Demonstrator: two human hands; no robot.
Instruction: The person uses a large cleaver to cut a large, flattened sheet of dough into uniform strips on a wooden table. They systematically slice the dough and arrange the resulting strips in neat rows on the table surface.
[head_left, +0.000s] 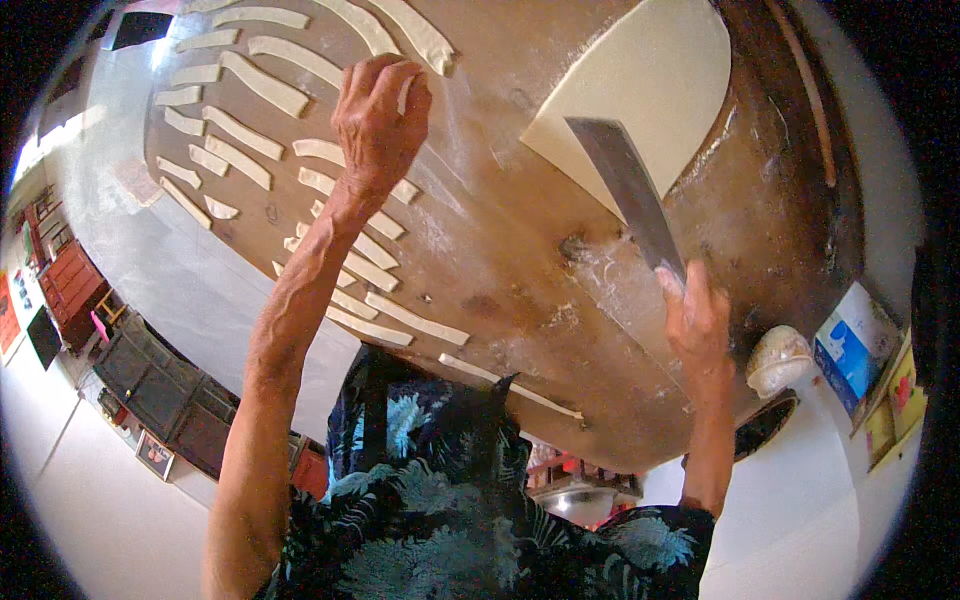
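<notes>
My right hand (697, 315) grips a broad-bladed knife (626, 180), its blade slanting up and left across the lower edge of a flat, pale dough sheet (645, 82). My left hand (384, 120) is bent, fingers curled, over the cut dough strips. A sliver of pale dough shows at its fingers; whether they pinch it is unclear. Dough strips (262, 82) lie spread in rows on the brown wooden board (495, 225), some partly hidden behind my left forearm. A long thin strip (510, 382) lies by the board's near edge.
A thin wooden stick (810, 97) lies along the right side. Near my right forearm are a rounded, flour-dusted object (780, 360), a blue and white package (851, 352) and a dark round opening (765, 427). A metal bowl (581, 506) shows below the board's near edge.
</notes>
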